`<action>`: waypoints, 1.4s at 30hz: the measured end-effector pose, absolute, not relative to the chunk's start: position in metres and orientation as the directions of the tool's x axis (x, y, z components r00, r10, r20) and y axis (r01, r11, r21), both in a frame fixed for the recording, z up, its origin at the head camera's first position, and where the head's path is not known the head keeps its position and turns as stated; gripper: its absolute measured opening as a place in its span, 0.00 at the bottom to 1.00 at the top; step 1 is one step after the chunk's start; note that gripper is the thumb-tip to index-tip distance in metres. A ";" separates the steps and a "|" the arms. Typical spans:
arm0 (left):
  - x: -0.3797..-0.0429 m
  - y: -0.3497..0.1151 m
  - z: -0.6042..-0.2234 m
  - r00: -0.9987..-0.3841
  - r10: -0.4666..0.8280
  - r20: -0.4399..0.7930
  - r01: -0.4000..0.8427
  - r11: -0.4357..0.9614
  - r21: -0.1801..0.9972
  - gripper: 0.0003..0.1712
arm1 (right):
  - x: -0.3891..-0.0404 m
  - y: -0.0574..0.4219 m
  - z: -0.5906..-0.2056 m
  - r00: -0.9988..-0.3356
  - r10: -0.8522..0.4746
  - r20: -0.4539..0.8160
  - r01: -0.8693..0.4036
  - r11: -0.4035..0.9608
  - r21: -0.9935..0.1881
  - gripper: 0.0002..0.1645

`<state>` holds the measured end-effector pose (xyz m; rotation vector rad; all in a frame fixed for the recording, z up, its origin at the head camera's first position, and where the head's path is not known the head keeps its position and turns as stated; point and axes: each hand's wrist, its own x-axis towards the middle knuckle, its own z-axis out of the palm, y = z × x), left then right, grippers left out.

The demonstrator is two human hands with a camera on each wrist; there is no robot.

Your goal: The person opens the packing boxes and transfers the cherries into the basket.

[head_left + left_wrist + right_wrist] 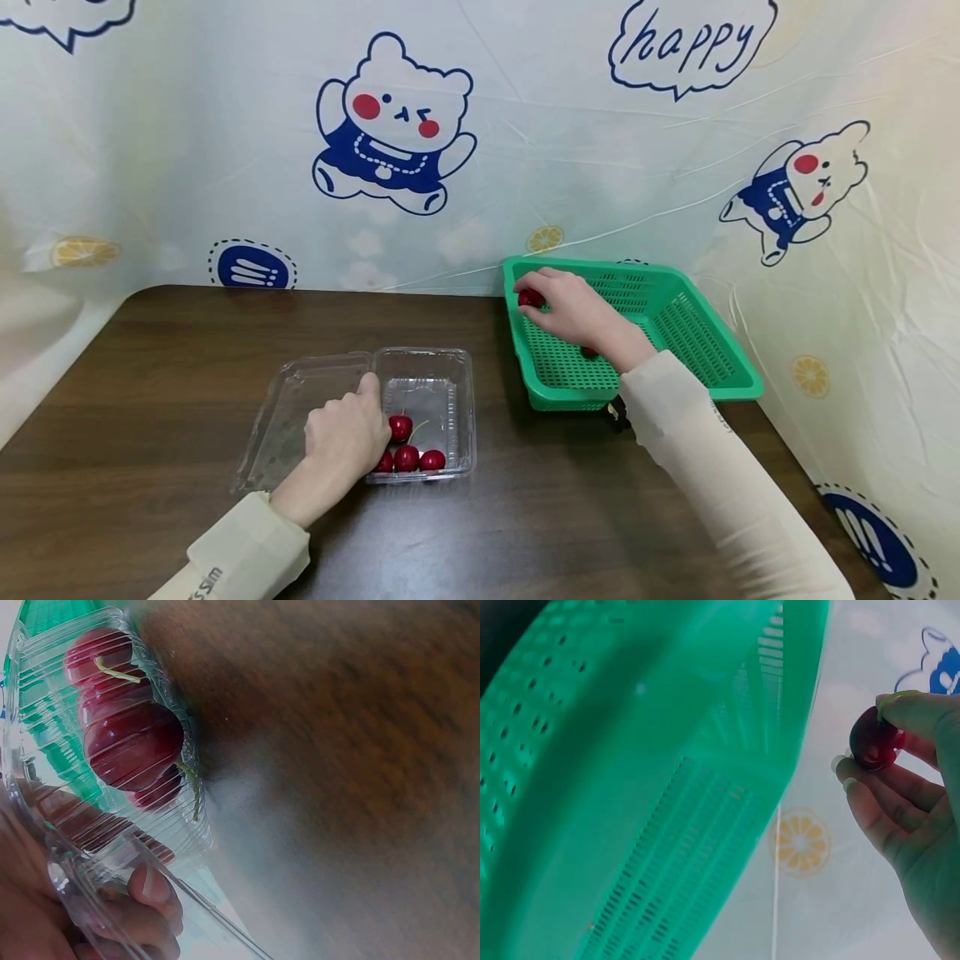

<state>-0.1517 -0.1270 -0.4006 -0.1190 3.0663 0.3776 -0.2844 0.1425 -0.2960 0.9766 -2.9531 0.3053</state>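
Observation:
Between the thumb and fingers of my right hand (pixel 573 312) a dark red cherry (pixel 875 739) is pinched, with its green stem by the thumb. That hand is over the left part of a green basket (pixel 705 354), above its rim in the right wrist view. My left hand (pixel 348 433) grips a clear plastic clamshell box (pixel 467 417) along the hinge side, one finger pointing along the edge and the others curled. Several cherries (pixel 407 458) lie at the near end of the box, partly hidden by the left hand. Its lid (pixel 300 392) lies folded open to the left.
Another cherry (pixel 589 352) shows in the basket, partly behind the right forearm. A small black object (pixel 617 414) sits under the right sleeve at the basket's near edge. The brown wooden table (pixel 187 375) ends at a printed curtain (pixel 247 167) behind and to the right.

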 end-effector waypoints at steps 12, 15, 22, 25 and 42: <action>-0.151 -0.128 -0.401 -0.996 -0.070 -0.057 -0.081 0.967 0.242 0.08 | -0.293 0.163 -0.297 -0.835 -0.549 0.042 -0.546 0.817 -0.184 0.22; -0.152 -0.127 -0.400 -0.996 -0.069 -0.052 -0.080 0.968 0.240 0.08 | -0.296 0.170 -0.299 -0.839 -0.542 0.039 -0.539 0.820 -0.191 0.22; -0.153 -0.126 -0.400 -0.996 -0.067 -0.060 -0.080 0.967 0.241 0.08 | -0.304 0.194 -0.304 -0.870 -0.493 0.004 -0.482 0.848 -0.220 0.21; -0.153 -0.126 -0.400 -0.996 -0.069 -0.062 -0.082 0.967 0.241 0.08 | -0.306 0.202 -0.307 -0.875 -0.484 -0.002 -0.472 0.856 -0.211 0.21; -0.152 -0.127 -0.401 -0.996 -0.069 -0.053 -0.079 0.969 0.235 0.09 | -0.311 0.226 -0.315 -0.902 -0.429 -0.045 -0.415 0.892 -0.176 0.20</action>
